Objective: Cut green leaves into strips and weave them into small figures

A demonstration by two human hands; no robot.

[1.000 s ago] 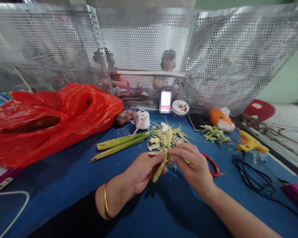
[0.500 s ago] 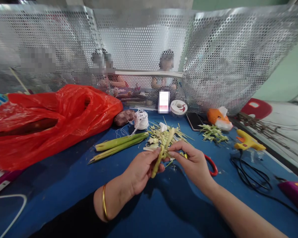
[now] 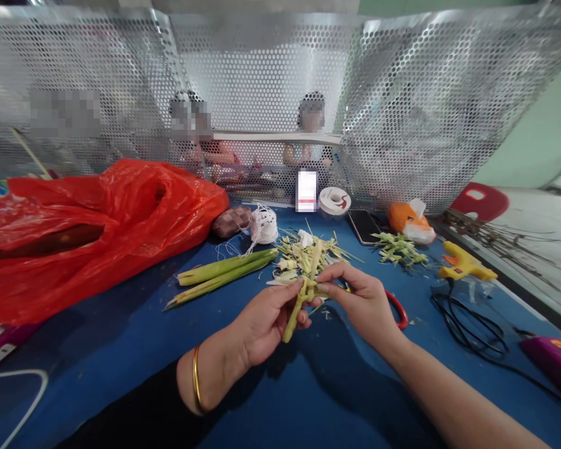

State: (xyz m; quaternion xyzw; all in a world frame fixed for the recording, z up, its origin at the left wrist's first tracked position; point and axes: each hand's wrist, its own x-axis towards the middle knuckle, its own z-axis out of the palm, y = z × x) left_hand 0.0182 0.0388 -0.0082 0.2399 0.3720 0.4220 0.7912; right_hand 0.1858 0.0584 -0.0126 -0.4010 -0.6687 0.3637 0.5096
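Observation:
A pale yellow-green woven leaf piece [image 3: 293, 323], with strips crossing at a knot, is held above the blue table. My left hand [image 3: 266, 321] is closed on its lower part, thumb on top. Fingertips of my right hand [image 3: 362, 302] pinch it at the right of the crossing. Behind my hands lies a pile of cut leaf strips [image 3: 294, 252]. Two green leaf shoots [image 3: 229, 268] rest to the left. Beyond my right hand shows the red handle [image 3: 399, 310] of a tool, probably scissors, partly hidden.
A red plastic bag [image 3: 168, 212] fills the left. String [image 3: 265, 226], a ribbon spool [image 3: 335, 201], a phone [image 3: 363, 226], a small heap of woven pieces [image 3: 399, 249] and a yellow glue gun [image 3: 465, 263] with a black cable lie around. Perforated silver sheeting [image 3: 266, 75] hangs behind; people sit beyond it.
Both hands stay together on the leaf piece. Its upper strip tilted right, then came back more upright, and the crossing at the fingers looks tighter. The whole view has shifted slightly.

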